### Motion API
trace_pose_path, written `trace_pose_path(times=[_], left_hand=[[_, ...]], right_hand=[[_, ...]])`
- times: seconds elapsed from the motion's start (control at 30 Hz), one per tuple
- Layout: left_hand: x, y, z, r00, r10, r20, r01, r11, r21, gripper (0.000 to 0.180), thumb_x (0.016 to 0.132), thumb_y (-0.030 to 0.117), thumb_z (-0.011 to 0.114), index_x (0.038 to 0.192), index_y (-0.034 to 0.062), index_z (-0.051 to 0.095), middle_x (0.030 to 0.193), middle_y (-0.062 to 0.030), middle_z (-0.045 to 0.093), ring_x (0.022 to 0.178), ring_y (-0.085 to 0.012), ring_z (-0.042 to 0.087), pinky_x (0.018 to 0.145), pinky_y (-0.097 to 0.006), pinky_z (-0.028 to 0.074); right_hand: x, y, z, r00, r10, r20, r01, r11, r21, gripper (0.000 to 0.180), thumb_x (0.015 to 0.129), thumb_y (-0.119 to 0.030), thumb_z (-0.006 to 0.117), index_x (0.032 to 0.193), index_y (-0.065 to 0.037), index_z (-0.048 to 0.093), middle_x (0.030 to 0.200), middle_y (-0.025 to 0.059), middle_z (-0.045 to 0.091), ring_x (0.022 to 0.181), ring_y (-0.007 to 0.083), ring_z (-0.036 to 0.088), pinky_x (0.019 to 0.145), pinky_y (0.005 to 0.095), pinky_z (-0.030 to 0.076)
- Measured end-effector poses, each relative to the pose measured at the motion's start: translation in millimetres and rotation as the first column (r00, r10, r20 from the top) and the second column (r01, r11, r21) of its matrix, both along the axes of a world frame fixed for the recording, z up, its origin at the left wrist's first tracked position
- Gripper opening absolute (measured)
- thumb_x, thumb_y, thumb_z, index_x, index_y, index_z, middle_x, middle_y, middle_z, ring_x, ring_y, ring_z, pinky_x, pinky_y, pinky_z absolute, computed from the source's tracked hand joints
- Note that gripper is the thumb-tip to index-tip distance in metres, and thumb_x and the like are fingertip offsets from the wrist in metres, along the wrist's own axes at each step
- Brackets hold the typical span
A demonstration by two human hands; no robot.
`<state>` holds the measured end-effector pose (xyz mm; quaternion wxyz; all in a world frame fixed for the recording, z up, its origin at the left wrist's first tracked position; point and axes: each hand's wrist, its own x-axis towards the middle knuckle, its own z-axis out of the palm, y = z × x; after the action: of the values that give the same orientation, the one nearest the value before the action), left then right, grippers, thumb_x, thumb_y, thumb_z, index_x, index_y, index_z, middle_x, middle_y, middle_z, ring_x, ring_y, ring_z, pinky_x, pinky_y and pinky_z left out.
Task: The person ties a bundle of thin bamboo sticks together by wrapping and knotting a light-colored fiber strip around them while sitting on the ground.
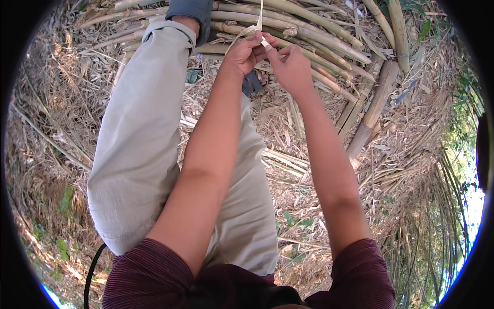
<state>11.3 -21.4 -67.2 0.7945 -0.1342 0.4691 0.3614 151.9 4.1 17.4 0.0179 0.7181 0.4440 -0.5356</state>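
Note:
A pale flat strip [260,18], like split bamboo, rises from between my hands toward the top edge, and part of it bends round beside my left wrist. My left hand [244,54] pinches the strip between thumb and fingers. Close against it on the right, my right hand [291,68] grips the strip with thumb and forefinger. Both hands are over a bundle of bamboo poles [319,38] lying across the ground. My fingers partly hide where the strip meets the poles.
My left foot, in a dark shoe [190,13], is by the poles; my other foot's dark sandal [251,85] shows under my wrists. A thick bamboo piece [373,110] lies at the right. Dry leaves and split canes [285,162] litter the ground. Thin stems [437,221] stand far right.

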Motion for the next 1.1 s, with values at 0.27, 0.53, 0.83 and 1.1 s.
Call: trace_pose_path(times=[0.27,0.53,0.83,1.1], left_hand=[[40,28,8,0.964,-0.007,-0.266,-0.061,0.967,-0.248,0.028,0.099,0.027,0.058,0.103,-0.0005,0.059,0.098,-0.0153,0.07,0.093,-0.0266,0.07,0.081,-0.04,0.061],[51,59,29,0.745,-0.416,-0.521,0.149,0.866,-0.478,0.029,0.089,0.024,0.071,0.092,-0.0046,0.07,0.087,-0.0134,0.074,0.072,-0.0175,0.072,0.064,-0.032,0.058],[32,20,9,0.19,-0.608,-0.771,0.457,0.749,-0.479,0.039,0.084,0.04,0.073,0.079,0.0009,0.075,0.076,-0.0098,0.073,0.082,-0.0225,0.071,0.074,-0.036,0.055],[-41,-14,33,0.986,-0.081,0.144,0.08,0.997,0.009,0.047,0.101,0.039,0.052,0.129,0.0015,0.056,0.119,-0.0097,0.066,0.109,-0.0183,0.059,0.092,-0.032,0.05]], right_hand=[[-19,-37,15,0.677,0.478,0.56,-0.686,0.685,0.245,0.069,0.081,-0.02,0.071,0.136,0.006,0.039,0.105,0.0181,0.058,0.097,0.0336,0.062,0.077,0.0388,0.056],[-23,-12,-2,0.771,0.519,0.369,-0.561,0.828,0.008,0.052,0.086,-0.01,0.065,0.129,0.011,0.044,0.103,0.0219,0.061,0.09,0.0367,0.069,0.07,0.0405,0.059],[-15,-10,-30,0.863,0.496,-0.095,-0.502,0.864,-0.04,0.023,0.087,-0.015,0.06,0.091,0.005,0.069,0.096,0.0271,0.069,0.092,0.0416,0.066,0.079,0.0478,0.052],[-21,-33,-25,0.113,-0.909,-0.4,0.189,0.415,-0.89,0.038,0.104,-0.041,0.045,0.11,-0.005,0.055,0.066,-0.0068,0.031,0.047,0.0021,0.024,0.037,0.0187,0.018]])
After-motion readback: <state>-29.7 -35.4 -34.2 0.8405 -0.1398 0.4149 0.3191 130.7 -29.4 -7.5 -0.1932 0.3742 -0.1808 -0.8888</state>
